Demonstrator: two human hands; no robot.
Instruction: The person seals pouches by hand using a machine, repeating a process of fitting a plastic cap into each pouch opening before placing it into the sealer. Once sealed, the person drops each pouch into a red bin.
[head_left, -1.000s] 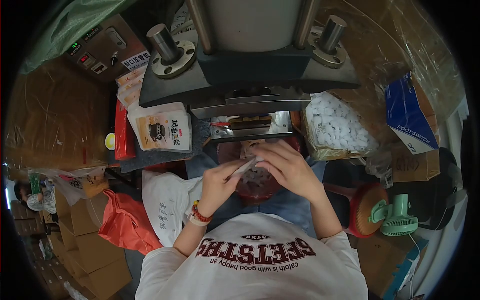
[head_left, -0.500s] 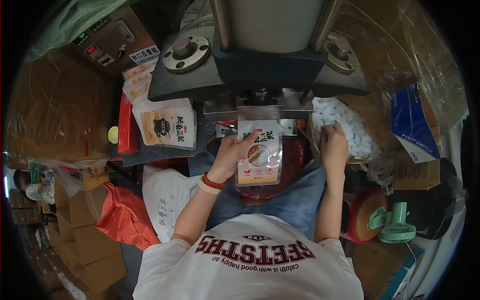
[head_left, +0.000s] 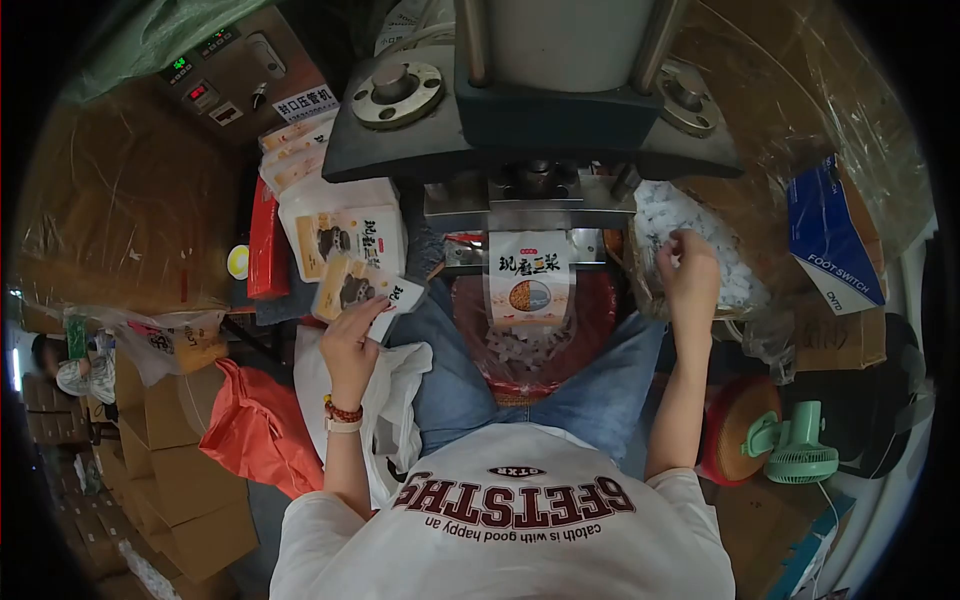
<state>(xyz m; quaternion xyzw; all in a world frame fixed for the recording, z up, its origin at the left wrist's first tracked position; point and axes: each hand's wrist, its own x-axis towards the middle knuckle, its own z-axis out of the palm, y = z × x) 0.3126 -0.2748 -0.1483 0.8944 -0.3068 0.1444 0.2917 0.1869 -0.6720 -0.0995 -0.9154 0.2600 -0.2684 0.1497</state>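
My left hand (head_left: 350, 345) is closed on a printed pouch (head_left: 352, 282), just in front of a stack of similar pouches (head_left: 386, 228) on the left. Another printed pouch (head_left: 528, 280) hangs upright at the metal jaw of the press (head_left: 535, 212), with neither hand on it. My right hand (head_left: 690, 275) is over the bin of small white plastic pieces (head_left: 695, 222) at the right. Its thumb and fingertips are pinched together, and what they hold, if anything, is too small to make out.
Below the press, a red basin (head_left: 605, 310) between my knees contains loose white pieces. A red box (head_left: 265, 245) stands left of the stack. On the right are a blue foot-switch box (head_left: 835, 235) and a small green fan (head_left: 800, 445). A control box (head_left: 235, 80) is at upper left.
My left hand has left the pouch at the press and moved left, now gripping another pouch by the stack. My right hand has lifted slightly from the white pieces. The camera view has shifted a little.
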